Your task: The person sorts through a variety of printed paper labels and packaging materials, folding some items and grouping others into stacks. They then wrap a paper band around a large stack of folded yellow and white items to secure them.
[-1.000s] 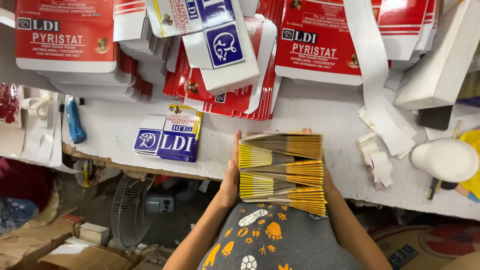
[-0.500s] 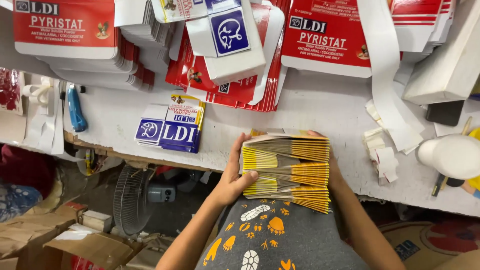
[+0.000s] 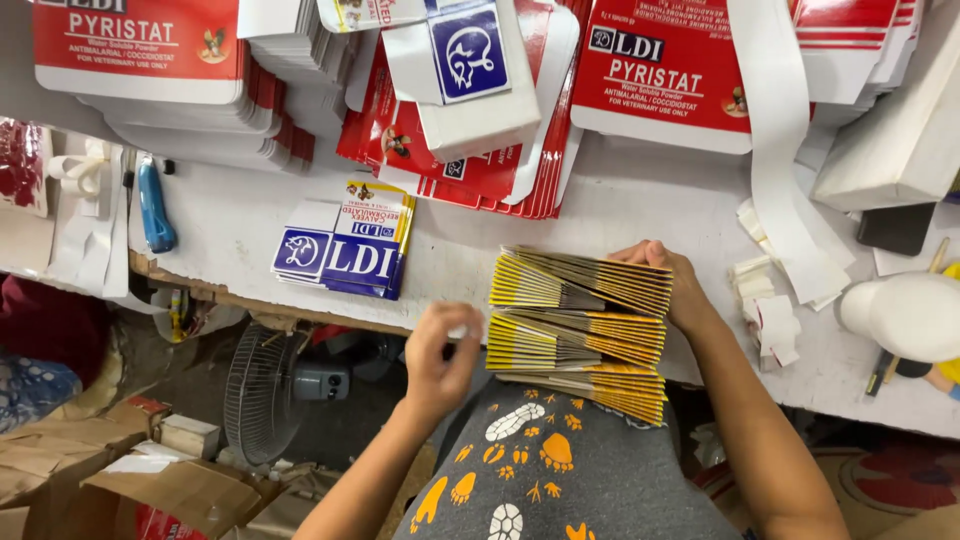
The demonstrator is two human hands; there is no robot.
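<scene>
A thick stack of flat folded cartons with yellow and orange edges (image 3: 580, 335) lies fanned at the near edge of the white table (image 3: 460, 265), pressed against my grey printed shirt. My right hand (image 3: 672, 285) grips the far right side of the stack, fingers over its top. My left hand (image 3: 440, 355) hovers just left of the stack, off it, with its fingers curled in and thumb against them. I cannot make out anything held in it.
A pile of blue-and-white flat cartons (image 3: 345, 250) lies left of the stack. Red-and-white carton piles (image 3: 660, 70) fill the back. White paper strips (image 3: 785, 170), a blue cutter (image 3: 155, 205) and a white bottle (image 3: 905, 315) lie around. A fan (image 3: 265, 390) and cardboard boxes (image 3: 130, 480) sit under the table.
My left hand has let go of the stack's left side and drawn back to the left with curled fingers. The right hand still holds the stack, which has fanned out more.
</scene>
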